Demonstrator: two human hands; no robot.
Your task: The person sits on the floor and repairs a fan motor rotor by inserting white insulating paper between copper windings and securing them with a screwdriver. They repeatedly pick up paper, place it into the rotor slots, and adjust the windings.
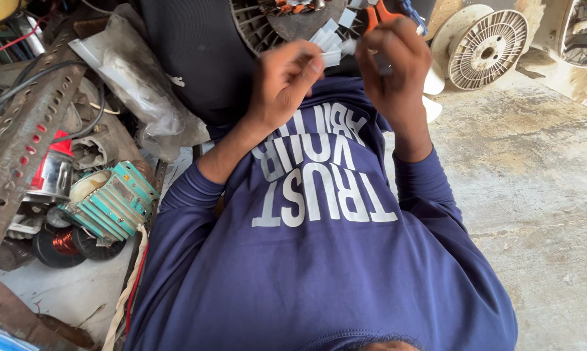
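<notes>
My left hand (284,78) pinches a thin white paper strip (332,49). My right hand (391,62) is closed around orange-handled scissors (378,13), touching the strip.

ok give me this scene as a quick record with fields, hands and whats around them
left hand: pinches a small white strip, fingers closed on it
right hand: grips orange-handled pliers
in front: round motor stator with white paper strips in its slots
left side: teal finned part, perforated metal bar
right side: white slotted disc on concrete floor

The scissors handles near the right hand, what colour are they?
Orange, seen in the head view: scissors handles above the right hand.
</notes>
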